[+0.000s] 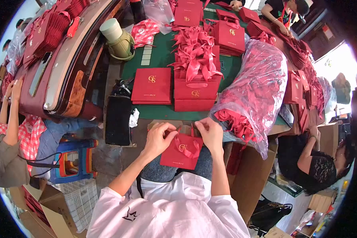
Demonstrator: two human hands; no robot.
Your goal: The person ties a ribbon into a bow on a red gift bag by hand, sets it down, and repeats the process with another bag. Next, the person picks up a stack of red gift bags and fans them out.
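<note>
A small red paper bag (178,157) with a gold logo and a red ribbon hangs upright over my lap. My left hand (160,139) pinches something thin and red at the bag's top left. At the top right, my right hand (210,135) has its fingers closed on a similar thin red piece, perhaps a handle or ribbon end. Just beyond my hands, a flat stack of red bags (151,85) lies on the green table (146,113). Beside it stand red bags (195,95) topped with a heap of red ribbons (196,51).
A clear plastic sack (258,87) full of red ribbons leans at the table's right edge. A green thermos (119,41) stands back left. A cardboard box (250,174) is by my right side, a blue stool (77,160) at left. Other people work left, right and behind the table.
</note>
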